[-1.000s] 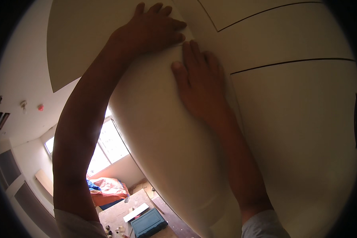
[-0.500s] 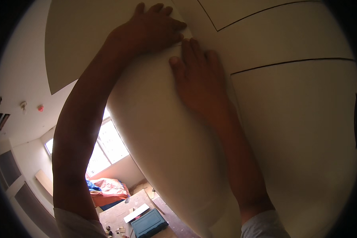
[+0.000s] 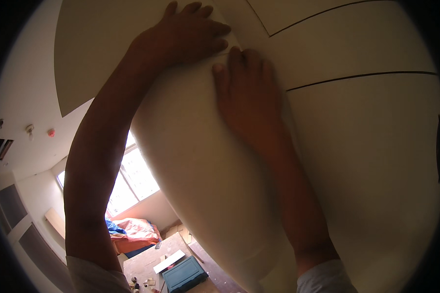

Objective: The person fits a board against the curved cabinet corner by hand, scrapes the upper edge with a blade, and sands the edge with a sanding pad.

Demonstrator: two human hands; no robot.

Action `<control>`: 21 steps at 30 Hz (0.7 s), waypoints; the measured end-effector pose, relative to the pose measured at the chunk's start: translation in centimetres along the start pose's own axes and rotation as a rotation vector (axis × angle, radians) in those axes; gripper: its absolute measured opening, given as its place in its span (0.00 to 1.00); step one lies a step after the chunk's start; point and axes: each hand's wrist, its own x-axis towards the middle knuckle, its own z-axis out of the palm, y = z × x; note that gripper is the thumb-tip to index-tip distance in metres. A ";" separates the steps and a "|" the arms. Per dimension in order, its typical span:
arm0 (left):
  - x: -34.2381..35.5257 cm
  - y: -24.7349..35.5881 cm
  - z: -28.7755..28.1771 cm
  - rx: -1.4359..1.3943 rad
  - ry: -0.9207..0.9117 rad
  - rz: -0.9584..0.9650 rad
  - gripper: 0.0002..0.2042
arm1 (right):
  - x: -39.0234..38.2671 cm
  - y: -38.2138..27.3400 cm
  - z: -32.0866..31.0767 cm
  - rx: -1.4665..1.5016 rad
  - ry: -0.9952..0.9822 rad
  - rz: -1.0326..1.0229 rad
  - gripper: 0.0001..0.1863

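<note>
I look up at a large white panel held against the ceiling. My left hand lies flat at the panel's upper edge, fingers spread and pointing right. My right hand presses palm-flat on the panel just below and right of it, fingers pointing up. Neither hand grips anything; both push on the board's surface. Fitted white ceiling panels with dark seams lie to the right of the hands.
A bright window shows at lower left. Below it lie a heap of orange and blue cloth, a blue tool case and a white strip on the floor. A small red fixture and other fittings sit on the ceiling at left.
My right hand has slid slightly up the panel toward my left hand. The left hand and the panel have hardly moved.
</note>
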 end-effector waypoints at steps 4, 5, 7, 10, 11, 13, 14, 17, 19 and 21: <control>-0.2 0.5 -0.6 -0.033 -0.021 0.015 0.27 | 1.3 0.3 -0.2 0.002 -0.103 0.137 0.22; -0.2 0.4 -0.1 -0.030 -0.022 0.010 0.27 | 1.2 0.5 0.2 0.047 -0.085 0.137 0.21; 0.1 0.4 1.8 0.073 0.111 0.010 0.25 | 0.9 1.5 0.0 0.092 -0.067 0.134 0.20; 1.5 -1.6 4.5 0.132 0.174 -0.028 0.25 | 1.5 1.0 -2.8 0.077 -0.312 0.225 0.26; 1.4 -1.6 4.3 0.129 0.176 -0.024 0.25 | 1.5 1.2 -2.8 0.086 -0.338 0.237 0.27; 1.1 -1.6 3.8 0.007 0.192 0.015 0.24 | 1.7 1.7 -3.1 0.092 -0.366 0.252 0.29; 1.1 -1.6 3.7 0.005 0.193 0.015 0.24 | 2.0 1.8 -3.3 0.087 -0.398 0.219 0.28; 1.2 -1.7 3.2 -0.063 0.121 0.002 0.22 | 2.0 2.1 -3.2 0.074 -0.419 0.182 0.28; 1.3 -1.9 3.0 -0.076 0.107 0.027 0.22 | 1.9 2.3 -2.8 0.066 -0.409 0.177 0.28; 1.3 -1.8 2.7 -0.078 0.106 0.024 0.22 | 1.9 2.5 -2.8 0.054 -0.371 0.168 0.31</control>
